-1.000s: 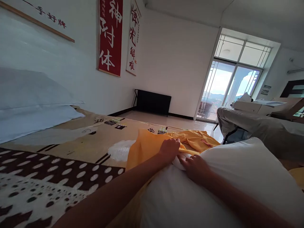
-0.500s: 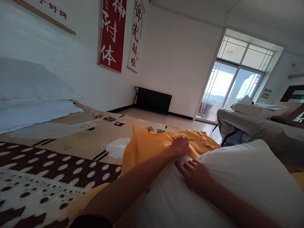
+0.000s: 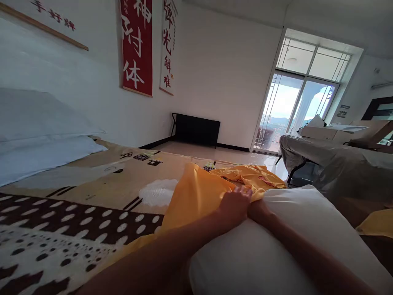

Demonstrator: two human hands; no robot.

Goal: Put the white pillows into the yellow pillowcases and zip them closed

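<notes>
- On a fuzzy tan blanket (image 3: pixel 132 176) with brown and white shapes lies a thin, wrinkled yellow cloth (image 3: pixel 196 196). Its wide part spreads out to the left of the two hands, and a bunched-up part sits just past them.
- Nearer than the bunched-up part is a big, puffy white pillow (image 3: pixel 270 254) in smooth cloth. It fills the low right side, under the right arm.
- The left hand (image 3: pixel 235 205) is curled tight on the edge of the yellow cloth. Its arm comes up from the lower left.
- The right hand (image 3: pixel 256 209) is close beside the left hand, on the right. Its fingers are tucked out of sight under the yellow cloth, so one cannot tell if they pinch something or are loose.
- What seems to matter most is the spot where the two hands come together. There the edge of the yellow cloth meets the far end of the white pillow, with the wide part of the cloth to the left and the pillow on the near, right side.
- The right hand is the one nearer to the white pillow, for its arm lies across the top. The left hand is nearer to the wide part of the cloth.
- The pillow runs out of view at the bottom, so its long way is hard to tell.
</notes>
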